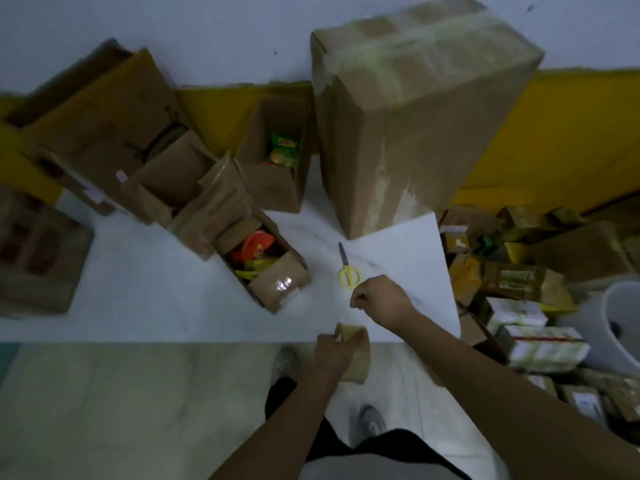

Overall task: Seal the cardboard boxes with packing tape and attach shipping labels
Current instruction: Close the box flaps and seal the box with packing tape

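Observation:
My left hand (330, 353) grips a roll of clear packing tape (358, 355) just over the near edge of the white table (138, 271). Above it, my right hand (377, 299) is curled, fingertips pinched together as if on the tape's loose end; the strip itself is too faint to see. A tall cardboard box (408, 116) wrapped in tape stands at the back. An open box of snack packets (266, 261) lies left of my hands. Yellow-handled scissors (348, 268) lie beside a white sheet of paper (412, 271).
More open and flattened cardboard boxes (145, 157) crowd the table's back left; one (277, 157) holds green packets. Stacked product cartons (519, 306) fill the floor at right beside a white bucket (620, 327). My shoes (370, 420) show below the table edge.

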A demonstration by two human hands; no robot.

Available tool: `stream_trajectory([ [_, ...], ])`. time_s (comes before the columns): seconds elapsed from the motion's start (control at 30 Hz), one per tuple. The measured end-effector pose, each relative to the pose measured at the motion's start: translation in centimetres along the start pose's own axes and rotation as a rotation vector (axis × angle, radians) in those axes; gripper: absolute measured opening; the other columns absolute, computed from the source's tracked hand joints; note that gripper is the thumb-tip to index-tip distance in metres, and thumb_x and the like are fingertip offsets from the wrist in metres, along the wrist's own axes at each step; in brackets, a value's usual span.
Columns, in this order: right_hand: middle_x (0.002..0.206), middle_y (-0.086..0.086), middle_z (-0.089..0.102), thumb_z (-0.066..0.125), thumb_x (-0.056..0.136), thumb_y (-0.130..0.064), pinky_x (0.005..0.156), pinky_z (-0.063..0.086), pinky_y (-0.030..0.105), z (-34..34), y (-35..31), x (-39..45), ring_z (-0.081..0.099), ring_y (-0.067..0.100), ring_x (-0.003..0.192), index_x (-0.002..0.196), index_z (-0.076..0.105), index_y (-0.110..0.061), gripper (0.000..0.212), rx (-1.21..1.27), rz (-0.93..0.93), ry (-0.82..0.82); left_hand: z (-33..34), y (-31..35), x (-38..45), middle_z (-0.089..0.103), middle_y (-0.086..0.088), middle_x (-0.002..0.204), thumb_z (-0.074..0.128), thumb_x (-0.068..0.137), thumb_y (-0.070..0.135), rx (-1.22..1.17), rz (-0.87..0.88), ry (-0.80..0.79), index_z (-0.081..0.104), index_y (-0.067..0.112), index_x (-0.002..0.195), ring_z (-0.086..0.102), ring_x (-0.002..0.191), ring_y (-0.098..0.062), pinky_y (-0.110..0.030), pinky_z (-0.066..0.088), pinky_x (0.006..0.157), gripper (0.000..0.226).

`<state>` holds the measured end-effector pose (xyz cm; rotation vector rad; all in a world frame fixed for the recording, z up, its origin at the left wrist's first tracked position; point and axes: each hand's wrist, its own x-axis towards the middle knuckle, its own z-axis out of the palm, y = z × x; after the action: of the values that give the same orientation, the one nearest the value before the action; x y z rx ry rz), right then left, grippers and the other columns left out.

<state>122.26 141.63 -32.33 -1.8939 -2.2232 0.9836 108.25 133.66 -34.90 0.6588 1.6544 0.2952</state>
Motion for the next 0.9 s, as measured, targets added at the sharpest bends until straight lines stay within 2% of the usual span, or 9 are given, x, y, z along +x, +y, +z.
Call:
stream_trajectory([
  [0.1,0.091,-0.004,0.075,0.065,0.088,-0.018,0.080,0.055,0.028,1.6,0.9,-0.1,0.068,0.012,0.084,0.087,0.079,-0.023,0.015,0.043,-0.007,0.012,1.1,-2.7,0.5,0.064,-0.010,0.127,0.066,0.088,0.057,0.048,-0.058,0.077,0.059,0.003,0.128,0.062,0.116,-0.026,-0.027,0.043,0.081,0.068],
  [0.23,0.097,-0.004,0.075,0.065,0.088,-0.016,0.082,0.055,0.029,3.7,1.5,0.6,0.068,0.013,0.090,0.090,0.079,-0.021,0.016,0.027,-0.014,-0.019,1.3,-5.3,2.5,0.067,-0.014,0.117,0.054,0.096,0.058,0.081,-0.100,0.079,0.059,0.008,0.131,0.066,0.109,-0.030,-0.037,0.053,0.092,0.061],
  [0.33,0.098,-0.002,0.075,0.064,0.090,-0.020,0.082,0.054,0.030,4.5,2.4,2.1,0.068,0.016,0.092,0.092,0.079,-0.021,0.015,-0.001,0.013,-0.035,1.6,-6.4,5.0,0.064,-0.022,0.119,0.044,0.105,0.037,0.161,-0.035,0.069,0.034,0.014,0.153,0.064,0.108,-0.035,-0.039,0.048,0.090,0.054],
  [0.4,0.104,-0.001,0.073,0.063,0.092,-0.022,0.082,0.054,0.029,5.3,3.0,3.2,0.067,0.018,0.096,0.095,0.078,-0.022,0.015,-0.055,0.019,-0.069,2.1,-6.4,6.2,0.065,-0.019,0.092,0.054,0.100,0.045,0.056,-0.073,0.091,0.065,0.006,0.106,0.064,0.087,-0.030,-0.037,0.047,0.085,0.041],
  [0.43,0.106,-0.001,0.072,0.062,0.093,-0.022,0.082,0.053,0.029,5.8,3.3,3.7,0.066,0.019,0.098,0.096,0.077,-0.022,0.015,-0.075,0.021,-0.084,2.3,-6.6,6.8,0.058,-0.014,0.075,0.057,0.097,0.050,0.087,-0.053,0.102,0.058,0.009,0.074,0.059,0.075,-0.025,-0.035,0.045,0.081,0.047],
  [0.5,0.110,0.001,0.070,0.060,0.095,-0.022,0.082,0.050,0.028,6.9,4.0,4.8,0.065,0.021,0.101,0.099,0.076,-0.022,0.016,-0.122,0.024,-0.116,2.4,-7.1,8.5,0.056,-0.015,0.075,0.060,0.097,0.047,0.118,-0.008,0.094,0.044,0.013,0.061,0.056,0.078,-0.025,-0.036,0.045,0.083,0.051],
  [0.63,0.113,0.004,0.068,0.058,0.096,-0.023,0.079,0.043,0.025,8.3,5.0,6.0,0.063,0.024,0.105,0.107,0.070,-0.018,0.017,-0.219,0.018,-0.141,2.0,-7.6,9.9,0.068,-0.011,0.119,0.076,0.088,0.037,-0.077,0.048,0.055,0.066,0.013,0.101,0.063,0.113,-0.028,-0.042,0.048,0.104,0.029],
  [0.77,0.112,0.009,0.067,0.054,0.099,-0.022,0.078,0.049,0.033,9.2,4.6,5.9,0.064,0.029,0.102,0.138,0.042,-0.011,0.043,-0.321,-0.035,-0.049,1.5,-7.2,9.8,0.063,0.001,0.122,0.087,0.069,0.050,-0.075,0.068,0.173,0.062,0.010,0.121,0.060,0.117,-0.019,-0.026,0.045,0.093,0.069],
  [0.9,0.108,0.012,0.066,0.054,0.098,-0.023,0.072,0.047,0.035,10.0,4.3,5.2,0.058,0.029,0.104,0.137,0.045,-0.010,0.042,-0.457,-0.053,0.026,2.1,-6.5,8.3,0.054,-0.009,0.134,0.064,0.093,0.044,0.645,0.160,0.524,0.045,0.005,0.133,0.054,0.123,-0.028,-0.035,0.044,0.095,0.059],
])
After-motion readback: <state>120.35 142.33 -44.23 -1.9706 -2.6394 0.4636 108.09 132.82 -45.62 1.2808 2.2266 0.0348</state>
